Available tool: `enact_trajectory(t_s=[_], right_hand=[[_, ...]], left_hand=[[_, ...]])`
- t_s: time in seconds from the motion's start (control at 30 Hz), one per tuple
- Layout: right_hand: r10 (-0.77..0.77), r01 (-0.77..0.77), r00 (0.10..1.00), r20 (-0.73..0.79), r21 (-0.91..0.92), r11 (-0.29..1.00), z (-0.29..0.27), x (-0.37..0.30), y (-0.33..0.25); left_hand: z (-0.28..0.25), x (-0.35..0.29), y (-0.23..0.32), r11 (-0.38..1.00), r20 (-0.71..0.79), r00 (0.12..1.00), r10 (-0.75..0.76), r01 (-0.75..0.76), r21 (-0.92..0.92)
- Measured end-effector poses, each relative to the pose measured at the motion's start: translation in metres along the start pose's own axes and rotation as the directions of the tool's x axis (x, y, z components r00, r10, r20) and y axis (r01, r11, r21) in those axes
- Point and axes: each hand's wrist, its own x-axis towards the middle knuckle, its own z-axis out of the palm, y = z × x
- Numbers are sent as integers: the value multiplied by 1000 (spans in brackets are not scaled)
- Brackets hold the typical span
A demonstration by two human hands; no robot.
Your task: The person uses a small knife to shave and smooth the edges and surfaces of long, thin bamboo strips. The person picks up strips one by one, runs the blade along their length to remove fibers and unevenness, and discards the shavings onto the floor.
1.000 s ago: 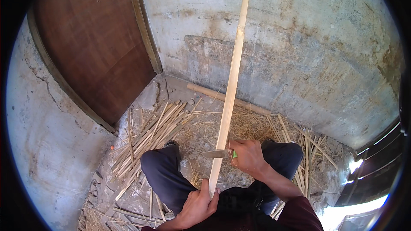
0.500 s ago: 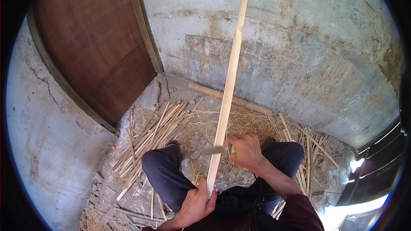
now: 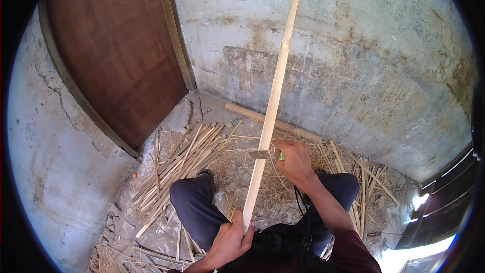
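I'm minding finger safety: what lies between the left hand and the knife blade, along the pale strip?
Only a bare length of the pale strip: the head view shows nothing else on it between the left hand and the knife blade.

From where I stand, I see a dark maroon cloth sleeve on the right arm, ending around the elbow, with the forearm bare below it. The left hand and the right hand are both bare. Dark navy trousers in smooth, plain fabric cover the legs, with soft creases and rounded knees. Black material lies across the lap, its details lost in shadow, and a thin black cord loops beside it. A dark shoe peeks out past the left knee.
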Motion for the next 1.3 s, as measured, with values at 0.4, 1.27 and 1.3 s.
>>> enact_trajectory(t_s=[0.4, 1.27, 1.3], right_hand=[[-53, 50, 995, 79, 50, 998, -12, -10, -16], [2, -9, 992, -126, -57, 998, 3, 64, 38], [41, -48, 990, -135, -53, 997, 5, 68, 45]], left_hand=[[-1, 2, 5, 991, -2, 999, 41, -40, -125], [-2, 1, -7, 998, -8, 1000, -12, 12, -55], [-2, 2, -7, 998, -9, 1000, -13, 12, -55]])
